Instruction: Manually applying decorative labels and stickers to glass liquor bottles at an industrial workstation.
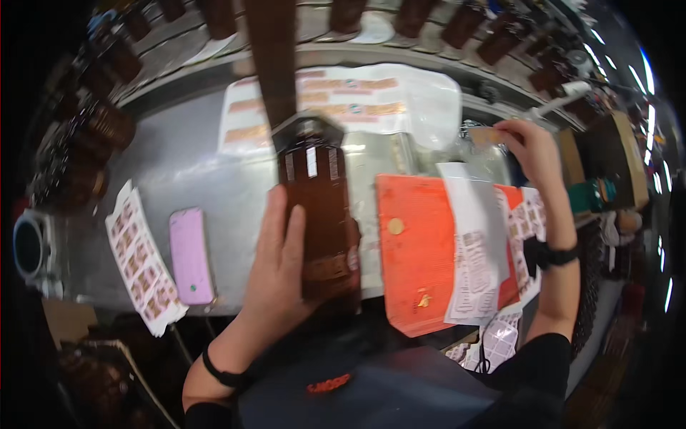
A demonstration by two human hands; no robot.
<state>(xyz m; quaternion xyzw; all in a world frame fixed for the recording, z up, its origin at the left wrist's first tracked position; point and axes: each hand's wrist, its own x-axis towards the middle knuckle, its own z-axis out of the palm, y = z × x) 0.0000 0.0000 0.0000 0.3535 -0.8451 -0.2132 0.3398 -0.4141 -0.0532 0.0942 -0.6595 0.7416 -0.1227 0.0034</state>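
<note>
My left hand is wrapped round the side of a dark brown, glossy bottle with an angular shoulder at its far end. A tan label shows low on the bottle. Off to the right, my right hand is raised, thumb and fingers pinching a small tan label. Beyond the bottle lies a white sheet of tan strip labels. Under my right forearm sit an orange folder and a long white printed paper on top of it.
A purple phone and a sheet of small picture labels lie on the metal table. Several brown bottles line the curved rail at the back, others stand left. At right is a cardboard box beside a green container.
</note>
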